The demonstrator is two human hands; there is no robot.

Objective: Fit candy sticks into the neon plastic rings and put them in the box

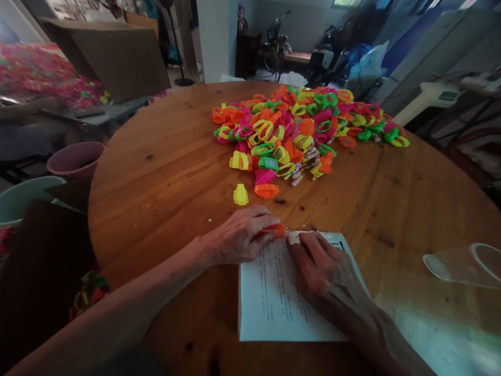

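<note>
My left hand (246, 235) is closed around an orange plastic toy watch (277, 230), pinching it just over the top edge of a white printed sheet or stack of paper (258, 313). My right hand (323, 266) rests over the paper with its fingers bent and pressed together close to the watch. A white wrap shows at a fingertip of that hand; what its fingers grip, if anything, is hidden. Just beyond my left hand lie a yellow toy watch (240, 195) and another orange toy watch (266, 191).
A large heap of brightly coloured toy watches (289, 125) covers the far part of the round wooden table (156, 172). A clear plastic cup (462, 266) lies on its side at the right. Left of the table stand a cardboard box (121, 62), a pink tub (74, 156) and a green tub (27, 196).
</note>
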